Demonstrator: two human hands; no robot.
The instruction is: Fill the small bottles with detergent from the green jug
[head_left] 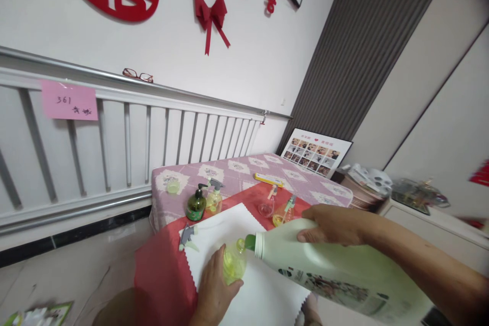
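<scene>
My left hand is closed around a small clear spray bottle body without its top, tilted, with yellow-green tint inside. My right hand grips a big pale green detergent jug, tipped nearly level. The jug's dark green spout is right at the bottle's mouth; whether they touch, I cannot tell. A loose grey spray trigger lies left of the bottle, at the edge of a white sheet. The fingers under the jug are partly hidden.
Behind the sheet stand a dark green pump bottle, a spray bottle with yellow liquid and two more spray bottles. A yellow box lies on the purple patterned cloth. A white radiator lines the wall.
</scene>
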